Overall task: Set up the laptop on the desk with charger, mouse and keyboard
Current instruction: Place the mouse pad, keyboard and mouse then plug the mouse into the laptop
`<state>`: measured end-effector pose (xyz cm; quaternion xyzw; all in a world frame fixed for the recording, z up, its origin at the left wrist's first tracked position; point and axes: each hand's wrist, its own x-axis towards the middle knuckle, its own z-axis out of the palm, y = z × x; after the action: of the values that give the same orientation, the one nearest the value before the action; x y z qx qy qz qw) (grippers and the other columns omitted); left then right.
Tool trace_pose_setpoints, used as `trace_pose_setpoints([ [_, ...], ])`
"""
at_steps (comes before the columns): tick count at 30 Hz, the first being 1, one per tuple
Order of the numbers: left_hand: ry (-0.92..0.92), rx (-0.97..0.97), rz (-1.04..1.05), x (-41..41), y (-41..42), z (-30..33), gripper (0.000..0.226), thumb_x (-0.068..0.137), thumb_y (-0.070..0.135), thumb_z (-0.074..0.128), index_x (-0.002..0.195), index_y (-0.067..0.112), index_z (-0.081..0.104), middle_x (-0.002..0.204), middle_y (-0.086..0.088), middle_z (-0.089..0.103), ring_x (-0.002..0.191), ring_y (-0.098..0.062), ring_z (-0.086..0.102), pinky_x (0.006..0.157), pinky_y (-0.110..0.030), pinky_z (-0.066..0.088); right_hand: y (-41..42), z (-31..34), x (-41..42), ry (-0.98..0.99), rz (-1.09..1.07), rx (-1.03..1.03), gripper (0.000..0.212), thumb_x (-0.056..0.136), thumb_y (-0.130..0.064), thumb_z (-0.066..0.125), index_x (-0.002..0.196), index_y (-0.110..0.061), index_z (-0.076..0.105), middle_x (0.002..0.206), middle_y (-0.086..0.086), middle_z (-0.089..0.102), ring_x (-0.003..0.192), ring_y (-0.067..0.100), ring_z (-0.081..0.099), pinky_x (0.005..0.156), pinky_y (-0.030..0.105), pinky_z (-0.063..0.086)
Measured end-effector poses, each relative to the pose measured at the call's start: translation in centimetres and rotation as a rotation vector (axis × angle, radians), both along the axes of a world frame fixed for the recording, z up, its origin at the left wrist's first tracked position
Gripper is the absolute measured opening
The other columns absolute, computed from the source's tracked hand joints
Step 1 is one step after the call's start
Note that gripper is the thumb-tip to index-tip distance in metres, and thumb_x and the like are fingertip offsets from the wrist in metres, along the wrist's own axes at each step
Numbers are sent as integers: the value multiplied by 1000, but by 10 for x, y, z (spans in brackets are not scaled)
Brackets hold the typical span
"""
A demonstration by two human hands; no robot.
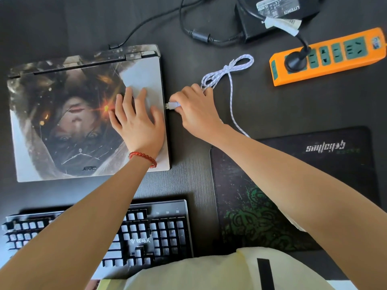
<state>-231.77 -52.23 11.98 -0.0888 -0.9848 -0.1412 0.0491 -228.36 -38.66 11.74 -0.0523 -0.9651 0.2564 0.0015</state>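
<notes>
A closed laptop (pixel 62 114) with a printed picture on its lid lies at the left of the dark desk. My left hand (pixel 136 118) rests flat on the lid near its right edge. My right hand (pixel 194 109) pinches a white USB plug (pixel 170 105) right at the laptop's right side. Its white braided cable (pixel 230 68) is bundled in a loop behind my hand. The black charger brick (pixel 261 24) lies at the top, its cord running to the laptop's back edge. A black keyboard (pixel 159 229) sits near me, partly under my left forearm.
An orange power strip (pixel 335 61) at the upper right holds a black plug (pixel 295 59). A black and green mouse pad (pixel 251 206) lies at the right, under my right forearm. No mouse is in view.
</notes>
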Motion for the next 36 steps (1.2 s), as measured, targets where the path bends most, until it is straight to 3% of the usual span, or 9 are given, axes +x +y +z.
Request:
trace_pose_setpoints([
  [8, -31, -22, -16, 0, -1, -2, 45, 85, 28, 37, 129, 21, 49, 144, -9, 40, 138, -31, 27, 112, -53, 14, -4, 1, -6, 41, 21, -5, 23, 86, -6, 48, 102, -9, 64, 95, 11, 60, 97, 30, 50, 74, 37, 23],
  [14, -43, -14, -38, -2, -3, -4, 46, 85, 31, 35, 127, 21, 49, 144, -10, 41, 137, -33, 28, 111, -56, 14, -10, 5, -1, 98, -32, 91, 18, 80, -3, 56, 91, -11, 67, 82, 7, 63, 84, 30, 55, 70, 40, 33],
  [20, -92, -18, -80, 0, -6, 3, 45, 88, 28, 37, 132, 19, 46, 147, -12, 36, 138, -34, 24, 112, -55, 11, -9, 21, 20, -12, 23, 213, 37, 86, -7, 43, 119, -18, 54, 123, 0, 56, 115, 25, 47, 89, 39, 32],
  [25, -241, 34, -127, 8, -5, 21, 48, 91, 20, 41, 139, 19, 34, 152, -9, 26, 141, -31, 13, 113, -58, 6, 10, 50, 87, 106, -158, 92, 38, 80, -7, 59, 118, -13, 59, 123, 11, 58, 109, 31, 57, 88, 44, 43],
  [28, -245, 75, -283, 44, 4, 34, 48, 90, 19, 48, 137, 18, 38, 148, -9, 32, 139, -31, 20, 111, -57, 9, 24, 58, 144, 101, -301, 80, 37, 79, -10, 63, 117, -12, 60, 118, 12, 61, 104, 32, 60, 86, 46, 46],
  [32, -201, 96, -680, 109, 16, 39, 45, 81, 17, 60, 125, 13, 54, 132, -16, 52, 118, -35, 51, 96, -52, 38, 33, 59, 219, -96, -338, 147, 51, 76, -28, 69, 124, -17, 55, 127, 11, 56, 114, 32, 55, 92, 47, 43],
  [34, -194, 37, -804, 127, 19, 35, 49, 80, 18, 65, 127, 14, 53, 133, -17, 51, 117, -34, 53, 91, -48, 43, 35, 56, 246, -246, -306, 179, 63, 77, -40, 66, 134, -24, 44, 140, 10, 45, 126, 31, 44, 98, 47, 38],
  [36, -218, -38, -827, 133, 21, 28, 52, 86, 24, 58, 136, 17, 43, 143, -15, 41, 130, -32, 40, 100, -48, 36, 36, 49, 266, -341, -285, 182, 67, 80, -40, 61, 139, -30, 33, 148, 8, 32, 134, 29, 32, 100, 45, 36],
])
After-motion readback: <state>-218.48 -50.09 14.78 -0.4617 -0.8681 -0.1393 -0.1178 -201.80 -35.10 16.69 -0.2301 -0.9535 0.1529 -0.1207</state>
